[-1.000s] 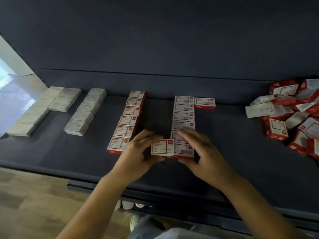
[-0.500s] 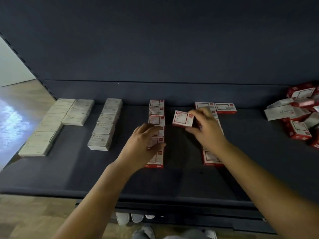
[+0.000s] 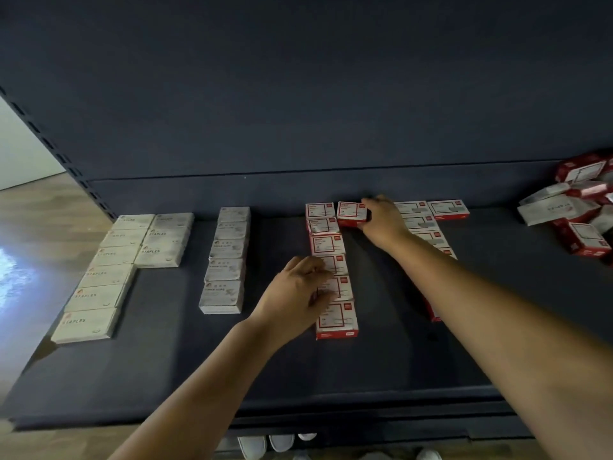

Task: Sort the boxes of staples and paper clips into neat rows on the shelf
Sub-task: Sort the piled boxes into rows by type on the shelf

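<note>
Head view: right hand (image 3: 381, 220) grip grasping red box (image 3: 351, 212), long axis left-right; left hand (image 3: 295, 290) released.

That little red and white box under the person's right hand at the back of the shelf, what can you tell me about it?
The red and white box is a small flat carton, cardboard by the look of it, with a white label panel on top, a red frame and red sides. Its print is too blurred to read. It lies flat at the back of the dark shelf, beside the rearmost box of the red row, seemingly starting a second row. The right hand holds its right end, fingers curled over it.
</note>
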Tool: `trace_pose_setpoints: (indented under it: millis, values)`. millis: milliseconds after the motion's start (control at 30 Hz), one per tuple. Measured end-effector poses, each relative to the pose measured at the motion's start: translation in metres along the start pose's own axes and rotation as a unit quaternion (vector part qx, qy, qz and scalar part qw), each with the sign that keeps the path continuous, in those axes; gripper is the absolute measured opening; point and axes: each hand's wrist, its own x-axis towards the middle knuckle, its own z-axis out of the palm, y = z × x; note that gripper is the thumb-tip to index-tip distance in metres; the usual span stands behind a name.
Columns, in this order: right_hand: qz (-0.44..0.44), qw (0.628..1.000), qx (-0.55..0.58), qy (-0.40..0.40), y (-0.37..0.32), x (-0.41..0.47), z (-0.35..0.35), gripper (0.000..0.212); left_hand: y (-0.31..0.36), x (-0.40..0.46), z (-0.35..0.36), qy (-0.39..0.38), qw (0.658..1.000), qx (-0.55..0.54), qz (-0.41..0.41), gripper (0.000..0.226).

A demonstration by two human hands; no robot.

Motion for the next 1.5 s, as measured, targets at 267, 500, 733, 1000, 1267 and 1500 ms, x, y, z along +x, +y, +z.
trace_pose_setpoints:
  millis: [267,500,733,1000,1267,1500]
  values:
    - [0.025,0.997,0.052,0.055,-0.002,-0.004,0.004,0.046,-0.004,-0.001,0.003,0.027,0.999,-0.01,0.021,0.035]
    - [-0.047,0.994,0.056,0.08,0.008,-0.027,0.003,0.034,0.001,-0.001,0.001,0.013,0.999,0.029,0.032,0.033]
    - [-0.153,0.982,-0.003,0.114,0.05,-0.076,-0.023,0.034,0.037,0.021,0.007,0.021,0.997,0.069,0.023,0.035]
    - [-0.17,0.976,0.001,0.14,0.132,-0.116,-0.069,0.036,0.117,0.072,0.041,0.027,0.997,0.049,0.048,0.033]
    - [-0.111,0.973,0.011,0.2,0.229,-0.134,-0.126,0.03,0.195,0.113,0.09,0.015,0.998,0.025,0.06,0.035]
    - [-0.131,0.953,-0.003,0.272,0.297,-0.136,-0.176,0.031,0.241,0.141,0.117,0.009,0.996,0.038,0.075,0.031]
